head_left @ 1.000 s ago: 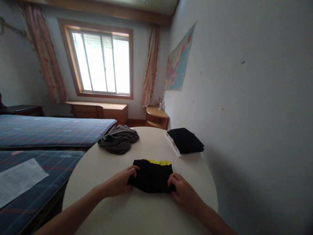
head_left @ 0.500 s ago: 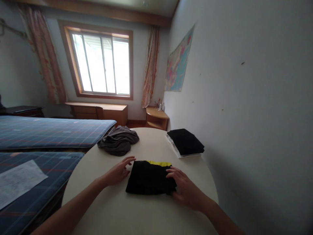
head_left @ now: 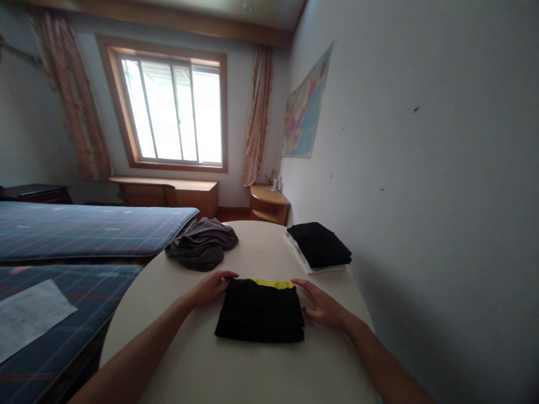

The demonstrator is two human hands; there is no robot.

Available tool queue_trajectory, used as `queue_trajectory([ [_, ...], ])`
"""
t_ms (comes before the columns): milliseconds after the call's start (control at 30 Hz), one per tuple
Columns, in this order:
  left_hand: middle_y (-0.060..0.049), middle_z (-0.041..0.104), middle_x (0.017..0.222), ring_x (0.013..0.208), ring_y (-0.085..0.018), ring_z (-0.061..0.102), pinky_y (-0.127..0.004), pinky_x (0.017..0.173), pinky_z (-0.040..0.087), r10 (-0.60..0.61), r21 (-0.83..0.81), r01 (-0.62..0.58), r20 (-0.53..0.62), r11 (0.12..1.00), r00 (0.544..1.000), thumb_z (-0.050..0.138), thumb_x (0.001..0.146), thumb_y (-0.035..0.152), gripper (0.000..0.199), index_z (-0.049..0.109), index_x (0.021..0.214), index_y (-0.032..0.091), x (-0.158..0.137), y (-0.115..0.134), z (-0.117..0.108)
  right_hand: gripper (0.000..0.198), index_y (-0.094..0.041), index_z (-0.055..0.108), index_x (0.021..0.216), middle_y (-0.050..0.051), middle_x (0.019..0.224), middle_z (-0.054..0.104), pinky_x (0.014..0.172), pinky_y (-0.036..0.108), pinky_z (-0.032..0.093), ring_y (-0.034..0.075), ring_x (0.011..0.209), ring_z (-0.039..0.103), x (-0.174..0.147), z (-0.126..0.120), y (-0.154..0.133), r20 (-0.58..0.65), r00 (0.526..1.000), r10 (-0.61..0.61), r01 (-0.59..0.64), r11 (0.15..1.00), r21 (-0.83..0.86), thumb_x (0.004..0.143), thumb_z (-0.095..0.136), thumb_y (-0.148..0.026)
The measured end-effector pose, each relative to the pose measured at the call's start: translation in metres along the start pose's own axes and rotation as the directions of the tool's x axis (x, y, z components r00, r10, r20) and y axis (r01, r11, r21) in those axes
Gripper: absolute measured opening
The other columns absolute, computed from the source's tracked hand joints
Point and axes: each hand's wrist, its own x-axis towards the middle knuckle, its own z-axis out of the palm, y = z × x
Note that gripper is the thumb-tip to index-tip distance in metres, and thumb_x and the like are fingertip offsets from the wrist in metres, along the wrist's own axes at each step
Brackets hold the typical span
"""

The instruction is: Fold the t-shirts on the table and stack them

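Observation:
A black folded garment with a yellow strip along its far edge lies flat on the round white table. At its far left corner is my left hand, fingers stretched out and the fingertips at the edge. My right hand is beside the right edge, its index finger reaching to the far right corner and its thumb apart, lower down. Neither hand appears to grip the cloth. Further back on the right, a black folded garment rests on top of white folded cloth.
A crumpled dark grey garment lies at the table's far left edge. Beds with blue plaid mattresses stand to the left, one with a paper sheet on it. A white wall runs along the right.
My right hand has drawn off the top of the black garment to its right edge, with fingers towards the far corner. My left fingertips have come to the far left corner.

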Motion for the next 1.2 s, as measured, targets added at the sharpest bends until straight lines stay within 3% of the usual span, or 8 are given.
queue_trajectory([
  [133, -0.004, 0.076, 0.101, 0.093, -0.021, 0.067, -0.03, 0.09, 0.049, -0.033, -0.054, 0.035, 0.034, 0.998, 0.999, 0.053, 0.078, 0.023, 0.035, 0.074, 0.106, 0.019, 0.006, 0.0, 0.002, 0.051, -0.021, 0.06, 0.132, 0.01, 0.131, 0.063, 0.108, 0.044, 0.04, 0.026, 0.122, 0.057, 0.017, -0.003, 0.004, -0.048, 0.998, 0.039, -0.039, 0.999, -0.001, 0.081, 0.06, -0.025],
  [267, -0.006, 0.076, 0.098, 0.093, -0.023, 0.068, -0.03, 0.09, 0.049, -0.031, -0.063, 0.029, -0.041, 0.998, 0.999, 0.052, 0.08, 0.026, 0.03, 0.075, 0.097, 0.018, 0.008, -0.005, 0.007, 0.034, -0.021, 0.069, 0.117, 0.008, 0.117, 0.071, 0.099, 0.04, 0.047, 0.025, 0.11, 0.065, 0.032, -0.004, 0.0, -0.046, 0.998, 0.036, -0.036, 0.999, -0.011, 0.086, 0.057, -0.028],
  [600, -0.005, 0.075, 0.107, 0.102, -0.022, 0.066, -0.03, 0.095, 0.047, -0.001, -0.032, -0.002, -0.104, 0.999, 0.995, 0.049, 0.082, 0.021, 0.034, 0.073, 0.105, 0.019, 0.005, -0.007, 0.012, 0.036, -0.02, 0.07, 0.117, 0.009, 0.115, 0.071, 0.098, 0.037, 0.045, 0.023, 0.108, 0.064, 0.032, 0.019, 0.012, -0.19, 0.98, 0.052, -0.048, 0.999, 0.023, 0.093, 0.045, -0.026],
  [900, -0.006, 0.075, 0.097, 0.097, -0.022, 0.066, -0.033, 0.094, 0.048, -0.026, 0.077, 0.038, -0.149, 0.996, 0.988, 0.048, 0.08, 0.019, 0.031, 0.075, 0.096, 0.02, 0.008, -0.018, 0.015, 0.038, -0.022, 0.073, 0.114, 0.008, 0.108, 0.073, 0.093, 0.037, 0.046, 0.023, 0.1, 0.065, 0.034, 0.024, 0.017, -0.254, 0.965, 0.062, -0.085, 0.993, -0.081, 0.088, 0.045, -0.021],
  [1000, -0.005, 0.073, 0.103, 0.101, -0.022, 0.065, -0.036, 0.098, 0.046, -0.002, 0.105, 0.029, -0.252, 0.994, 0.968, 0.044, 0.082, 0.018, 0.034, 0.073, 0.101, 0.021, 0.007, -0.006, 0.013, 0.039, -0.022, 0.075, 0.108, 0.006, 0.107, 0.074, 0.097, 0.038, 0.045, 0.022, 0.102, 0.064, 0.033, 0.023, 0.013, -0.285, 0.958, 0.024, -0.048, 0.996, -0.08, 0.084, 0.045, -0.014],
  [1100, -0.007, 0.068, 0.119, 0.114, -0.022, 0.061, -0.038, 0.106, 0.042, 0.134, 0.104, -0.106, -0.32, 0.989, 0.938, 0.041, 0.091, 0.024, 0.035, 0.068, 0.113, 0.021, 0.004, 0.022, 0.016, 0.041, -0.022, 0.074, 0.105, 0.006, 0.108, 0.073, 0.1, 0.039, 0.045, 0.021, 0.105, 0.064, 0.039, 0.018, -0.004, -0.317, 0.949, -0.001, -0.022, 0.997, -0.068, 0.083, 0.042, -0.011],
  [1200, -0.007, 0.052, 0.144, 0.133, -0.022, 0.048, -0.04, 0.114, 0.035, 0.226, 0.147, -0.204, -0.154, 0.968, 0.962, 0.043, 0.096, 0.033, 0.042, 0.056, 0.135, 0.025, -0.003, 0.049, 0.027, 0.039, -0.023, 0.07, 0.115, 0.006, 0.12, 0.069, 0.107, 0.041, 0.039, 0.021, 0.118, 0.059, 0.049, 0.015, -0.036, -0.228, 0.972, -0.057, 0.032, 0.994, -0.108, 0.088, 0.044, -0.017],
])
